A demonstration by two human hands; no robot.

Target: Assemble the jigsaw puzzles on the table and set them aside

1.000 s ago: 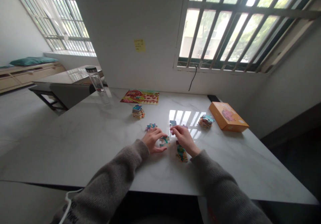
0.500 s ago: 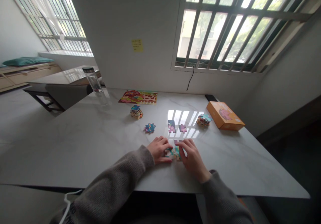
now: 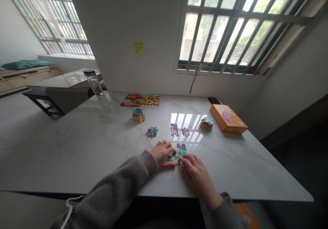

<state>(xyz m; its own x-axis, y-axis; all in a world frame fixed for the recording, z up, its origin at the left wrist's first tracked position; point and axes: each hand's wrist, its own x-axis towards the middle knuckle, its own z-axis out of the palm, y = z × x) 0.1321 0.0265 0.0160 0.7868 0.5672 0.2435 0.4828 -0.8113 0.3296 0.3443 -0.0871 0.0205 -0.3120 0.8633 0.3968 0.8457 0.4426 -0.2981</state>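
Several joined puzzle pieces (image 3: 181, 150) in teal, cream and purple lie flat near the table's front edge. My left hand (image 3: 163, 154) rests at their left side, thumb and fingers apart, fingertips on the pieces and covering part of them. At their lower right is my right hand (image 3: 196, 172), its fingertips touching the edge of the pieces, fingers bent and loosely spread. Beyond them lie a dark purple joined pair (image 3: 174, 130) and a single pink-purple piece (image 3: 186, 132). A small blue pile of pieces (image 3: 152, 131) sits to the left of these.
Taller piece stacks stand at left (image 3: 138, 115) and right (image 3: 206, 123). An orange box (image 3: 228, 118) and a black phone-like object (image 3: 213, 100) are at the back right. A colourful picture sheet (image 3: 140, 100) and a glass bottle (image 3: 94, 82) are at the back left.
My right hand has moved down toward the table's front edge, uncovering the upper right of the joined pieces. My left hand has stayed nearly still.
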